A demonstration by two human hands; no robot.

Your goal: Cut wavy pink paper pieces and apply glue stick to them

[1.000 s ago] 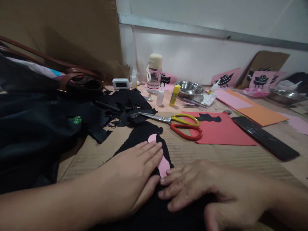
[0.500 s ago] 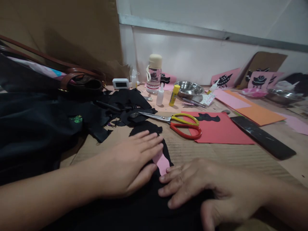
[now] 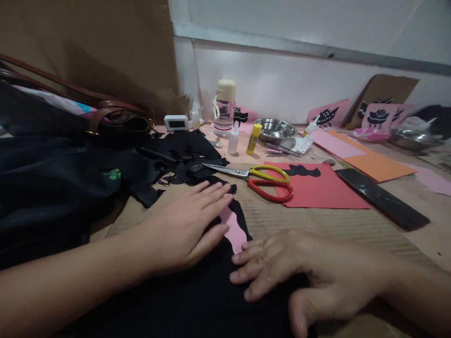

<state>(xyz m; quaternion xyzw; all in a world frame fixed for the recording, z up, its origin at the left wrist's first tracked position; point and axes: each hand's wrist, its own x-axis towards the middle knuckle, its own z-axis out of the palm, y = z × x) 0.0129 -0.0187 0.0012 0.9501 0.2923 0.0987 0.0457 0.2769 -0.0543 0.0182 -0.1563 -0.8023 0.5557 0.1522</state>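
Black fabric lies across the cardboard in front of me. On it rests a wavy-edged pink paper piece, partly covered by my fingers. My left hand lies flat over the upper end of the pink piece, fingers stretched out. My right hand spreads over the cloth, its fingertips at the lower end of the pink paper. Just beyond my hands are scissors with one yellow and one red handle, blades pointing left. A red paper sheet with a black cut-out lies beside the handles.
Black fabric scraps are heaped at the left, near a bag. Behind stand a bottle, a small white bottle, a glue stick and a metal bowl. A dark phone-like slab and orange paper lie right.
My left hand has slid slightly up and left, leaving more of the pink paper showing. My right hand has barely moved. The view has shifted a little.
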